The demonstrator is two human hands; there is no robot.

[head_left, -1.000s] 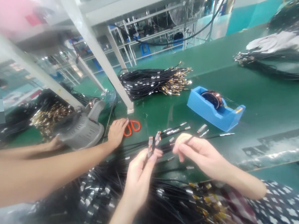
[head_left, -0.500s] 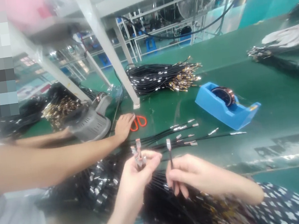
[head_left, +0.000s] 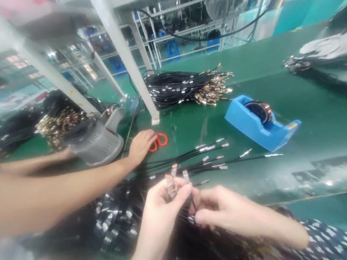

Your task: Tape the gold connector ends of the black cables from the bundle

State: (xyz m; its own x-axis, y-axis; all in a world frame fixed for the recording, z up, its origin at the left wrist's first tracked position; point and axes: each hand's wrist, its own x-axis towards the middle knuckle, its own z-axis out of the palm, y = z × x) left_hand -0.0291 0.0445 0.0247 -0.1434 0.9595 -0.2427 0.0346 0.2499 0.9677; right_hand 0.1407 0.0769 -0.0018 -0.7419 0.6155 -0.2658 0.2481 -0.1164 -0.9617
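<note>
Grips first: left grip [head_left: 162, 210] is clenched round a small bunch of thin black cables with silver metal end sleeves [head_left: 171, 180], ends up, held over the near counter edge. The right grip [head_left: 226, 214] pinches one strand of that bunch below its sleeve, touching the left. The cables look light, limp and slick-jacketed; the stiff sleeves are likely the surer hold. Loose black cables [head_left: 210, 156] lie just beyond. A co-worker's hand [head_left: 140, 145] rests on orange scissors [head_left: 161, 139] on the left. The widest room is to the right, on the green counter [head_left: 320, 127] past the blue tape dispenser [head_left: 262, 124].

Glossy blue plastic tape dispenser [head_left: 260, 125]; shiny metal-tipped black cables [head_left: 197, 161].
</note>
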